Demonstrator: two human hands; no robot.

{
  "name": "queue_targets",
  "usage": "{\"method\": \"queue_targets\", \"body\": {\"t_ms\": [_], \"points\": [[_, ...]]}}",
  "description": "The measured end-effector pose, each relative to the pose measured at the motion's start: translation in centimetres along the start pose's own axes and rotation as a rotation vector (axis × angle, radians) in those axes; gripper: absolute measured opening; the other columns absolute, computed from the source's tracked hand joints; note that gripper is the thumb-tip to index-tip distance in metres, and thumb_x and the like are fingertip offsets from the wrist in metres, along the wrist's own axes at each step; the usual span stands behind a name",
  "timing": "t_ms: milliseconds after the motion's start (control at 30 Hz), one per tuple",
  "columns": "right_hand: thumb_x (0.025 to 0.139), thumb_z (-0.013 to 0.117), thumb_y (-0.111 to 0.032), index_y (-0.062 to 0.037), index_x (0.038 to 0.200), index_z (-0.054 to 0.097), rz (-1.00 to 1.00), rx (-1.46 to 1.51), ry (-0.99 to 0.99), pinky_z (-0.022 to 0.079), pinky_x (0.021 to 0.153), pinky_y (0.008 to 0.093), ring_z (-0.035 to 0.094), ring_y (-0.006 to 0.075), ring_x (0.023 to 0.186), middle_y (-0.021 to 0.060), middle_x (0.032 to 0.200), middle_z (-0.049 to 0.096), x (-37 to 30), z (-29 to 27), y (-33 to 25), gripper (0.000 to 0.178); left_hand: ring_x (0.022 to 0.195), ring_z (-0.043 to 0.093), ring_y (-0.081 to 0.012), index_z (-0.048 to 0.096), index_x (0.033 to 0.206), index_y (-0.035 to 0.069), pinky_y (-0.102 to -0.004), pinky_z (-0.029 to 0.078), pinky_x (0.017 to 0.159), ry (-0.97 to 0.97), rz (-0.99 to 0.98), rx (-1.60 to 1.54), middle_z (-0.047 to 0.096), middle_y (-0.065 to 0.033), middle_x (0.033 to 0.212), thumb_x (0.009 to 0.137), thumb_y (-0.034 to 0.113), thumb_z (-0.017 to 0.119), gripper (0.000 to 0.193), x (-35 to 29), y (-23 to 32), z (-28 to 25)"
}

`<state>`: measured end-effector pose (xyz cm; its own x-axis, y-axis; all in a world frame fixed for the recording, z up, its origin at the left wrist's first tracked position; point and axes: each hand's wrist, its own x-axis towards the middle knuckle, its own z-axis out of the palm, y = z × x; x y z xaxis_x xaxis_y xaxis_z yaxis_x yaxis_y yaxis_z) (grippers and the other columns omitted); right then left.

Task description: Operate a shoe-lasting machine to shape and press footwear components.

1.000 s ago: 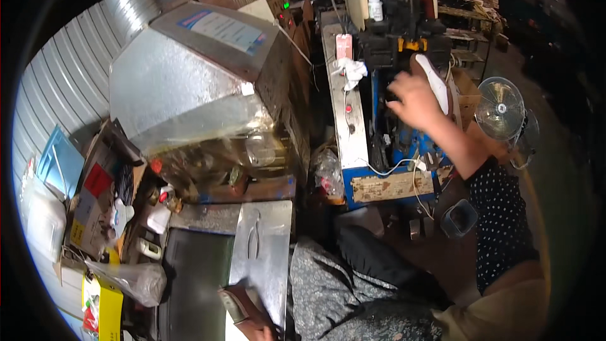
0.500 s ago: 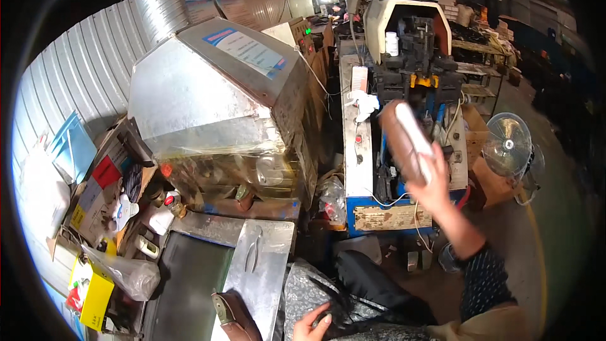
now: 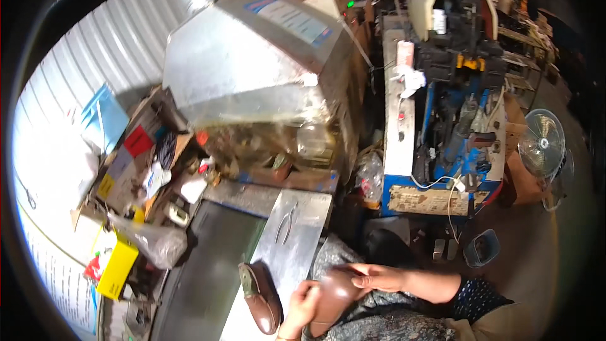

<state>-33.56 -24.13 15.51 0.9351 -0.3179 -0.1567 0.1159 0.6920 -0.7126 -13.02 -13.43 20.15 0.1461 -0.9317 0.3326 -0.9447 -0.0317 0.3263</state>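
Note:
Over my lap I hold a brown leather shoe (image 3: pixel 333 298), its smooth rounded part facing up. My right hand (image 3: pixel 377 278) grips its far right side, the thumb lying on the leather. My left hand (image 3: pixel 303 303) closes on its left side, fingers bent against it. A second brown shoe (image 3: pixel 264 303) stands on the metal plate (image 3: pixel 302 213) just left of my hands, with a greenish patch showing in its opening. Pliers (image 3: pixel 285 226) lie farther up on that plate.
A dark conveyor belt (image 3: pixel 221 271) runs beside the plate toward a metal hooded machine (image 3: pixel 246 57); another shoe (image 3: pixel 281 169) sits at its mouth. To the right stand a blue-based machine (image 3: pixel 442 199), a fan (image 3: pixel 541 143) and a plastic tub (image 3: pixel 483 249). Boxes and a yellow carton (image 3: pixel 117 266) crowd the left.
My right hand has brought the shoe down from the blue-based machine to my lap. My left hand has taken hold of it too. The view has shifted left.

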Motion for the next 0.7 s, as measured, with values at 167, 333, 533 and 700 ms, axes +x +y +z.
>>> {"method": "queue_targets", "body": {"t_ms": [167,333,533,700], "points": [[0.095,0.067,-0.015,-0.0043,0.153,0.042,0.216,-0.448,-0.087,0.038,0.112,0.0299,0.048,0.0138,0.133,0.0096,0.149,0.052,-1.2,-0.3,3.3,0.064,0.109,0.065,-0.0289,0.056,0.135,-0.001,-0.0375,0.051,0.094,-0.471,-0.415,-0.91,0.069,-0.0179,0.117,0.094,0.032,0.071,0.054,-4.1,-1.6,1.3],[0.088,0.069,-0.015,0.0006,0.142,0.053,0.128,0.286,0.342,0.047,0.107,0.0381,0.06,0.0238,0.123,0.0162,0.135,0.062,-0.2,-2.9,3.5,0.058,0.12,0.057,-0.0354,0.055,0.134,-0.003,-0.0424,0.046,0.104,0.347,-0.343,-0.407,0.06,-0.022,0.128,0.096,0.015,0.066,0.043,-7.3,-8.6,0.2],[0.085,0.075,-0.01,0.0019,0.14,0.054,-0.61,-0.317,0.682,0.049,0.1,0.0345,0.061,0.0187,0.114,0.0127,0.13,0.063,15.5,-8.4,-4.6,0.061,0.131,0.05,-0.0434,0.043,0.144,-0.005,-0.0453,0.04,0.11,0.201,-0.613,0.04,0.05,-0.0319,0.14,0.081,0.031,0.082,0.083,-8.5,-18.1,2.3],[0.087,0.072,-0.015,-0.0004,0.14,0.054,-0.522,-0.826,0.802,0.05,0.099,0.0311,0.065,0.0212,0.112,0.0149,0.126,0.067,26.1,-11.0,-7.6,0.058,0.109,0.064,-0.0407,0.048,0.131,-0.009,-0.0428,0.05,0.098,0.23,-0.71,-0.289,0.065,-0.0259,0.119,0.082,0.032,0.083,0.073,-7.3,-20.6,4.0]]}}
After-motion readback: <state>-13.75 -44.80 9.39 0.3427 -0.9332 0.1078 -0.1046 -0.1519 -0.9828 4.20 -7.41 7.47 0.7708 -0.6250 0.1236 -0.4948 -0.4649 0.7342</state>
